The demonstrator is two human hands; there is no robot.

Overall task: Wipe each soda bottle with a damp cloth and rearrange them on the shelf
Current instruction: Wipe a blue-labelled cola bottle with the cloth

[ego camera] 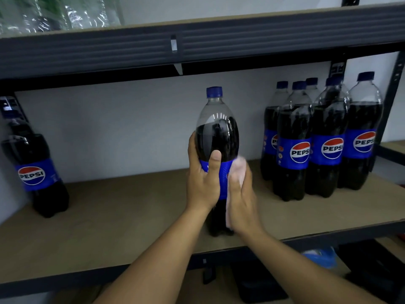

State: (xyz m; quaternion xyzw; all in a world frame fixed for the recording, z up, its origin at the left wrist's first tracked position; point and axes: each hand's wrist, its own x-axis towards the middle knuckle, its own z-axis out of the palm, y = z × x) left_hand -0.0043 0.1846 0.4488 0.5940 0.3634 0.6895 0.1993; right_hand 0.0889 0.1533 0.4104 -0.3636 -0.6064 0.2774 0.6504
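Note:
A large Pepsi bottle (pixel 215 130) with a blue cap stands upright near the front of the wooden shelf (pixel 122 207). My left hand (pixel 202 178) grips it around the blue label, thumb on the front. My right hand (pixel 241 194) presses a pale pink cloth (pixel 238 166) flat against the bottle's right side; the hand and cloth are blurred. Several more Pepsi bottles (pixel 328 141) stand grouped at the right of the shelf. Another Pepsi bottle (pixel 32 172) stands at the far left.
A dark metal shelf beam (pixel 197 44) runs overhead, with clear plastic bottles (pixel 59 14) on the upper shelf. A white wall backs the shelf. Below the shelf lie dark objects and a blue bag (pixel 322 255). A dark upright post (pixel 392 102) stands at the right.

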